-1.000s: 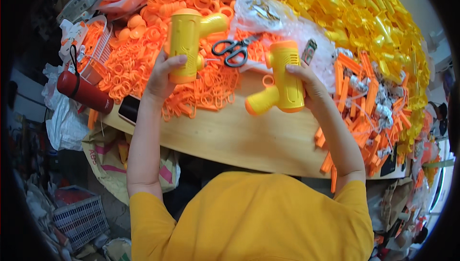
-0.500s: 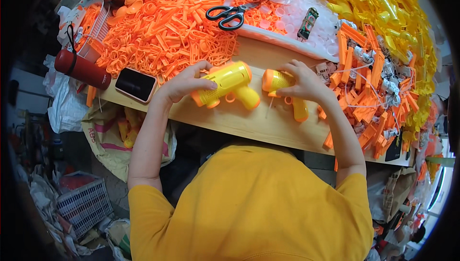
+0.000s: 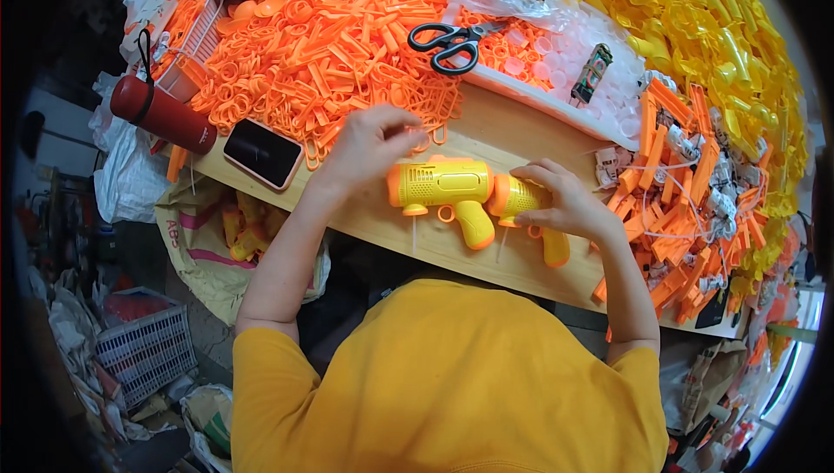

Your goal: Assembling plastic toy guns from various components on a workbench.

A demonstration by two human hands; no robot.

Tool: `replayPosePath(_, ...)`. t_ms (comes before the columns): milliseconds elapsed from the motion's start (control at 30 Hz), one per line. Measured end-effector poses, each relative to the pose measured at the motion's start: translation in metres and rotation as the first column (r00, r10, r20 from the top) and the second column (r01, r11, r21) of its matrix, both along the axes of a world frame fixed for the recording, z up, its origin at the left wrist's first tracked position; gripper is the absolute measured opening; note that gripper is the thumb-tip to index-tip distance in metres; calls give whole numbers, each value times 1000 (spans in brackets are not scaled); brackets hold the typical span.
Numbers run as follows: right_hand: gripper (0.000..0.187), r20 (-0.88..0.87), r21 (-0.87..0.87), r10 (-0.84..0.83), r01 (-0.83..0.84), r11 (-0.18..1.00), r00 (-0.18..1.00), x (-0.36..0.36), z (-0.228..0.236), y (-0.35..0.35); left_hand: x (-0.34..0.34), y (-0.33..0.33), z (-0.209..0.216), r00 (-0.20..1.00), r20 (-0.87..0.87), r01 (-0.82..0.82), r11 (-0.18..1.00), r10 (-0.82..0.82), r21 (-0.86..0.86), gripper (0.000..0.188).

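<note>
head-worn fisheye, straight down, close over workbench point(image 3: 486, 256)

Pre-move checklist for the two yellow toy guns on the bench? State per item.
1. Left toy gun lies flat on the wooden table: ok.
2. Left hand off the gun, fingers raised over the orange ring pile: ok.
3. Small part pinched in left fingertips: cannot tell.
4. Right hand rests on the right toy gun: ok.
5. Both guns touch nose to nose: ok.
6. Scissors and phone away from both hands: ok.
</note>
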State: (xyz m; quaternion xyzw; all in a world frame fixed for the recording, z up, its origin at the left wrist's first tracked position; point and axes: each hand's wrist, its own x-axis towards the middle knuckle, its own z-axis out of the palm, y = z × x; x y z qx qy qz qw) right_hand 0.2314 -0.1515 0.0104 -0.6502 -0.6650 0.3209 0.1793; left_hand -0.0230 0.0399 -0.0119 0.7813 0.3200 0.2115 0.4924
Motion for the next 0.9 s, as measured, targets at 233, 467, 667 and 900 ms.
replayPosePath(233,46,9,216,15,-17,976,1000,10,32,28,20,42,0,955,-107,-150,760,278,632,31)
replayPosePath(467,22,-205,511,-258,328,795,944,66,26,119,32,49,-17,947,-116,-157,747,299,646,26)
replayPosePath(667,17,-120,633,-393,375,677,912,106,28,213,19,69,-9,926,102,-369,819,363,439,15)
replayPosePath(900,33,283,638,-590,311,704,756,101,19,276,-1,89,3,858,259,-467,884,444,32,12)
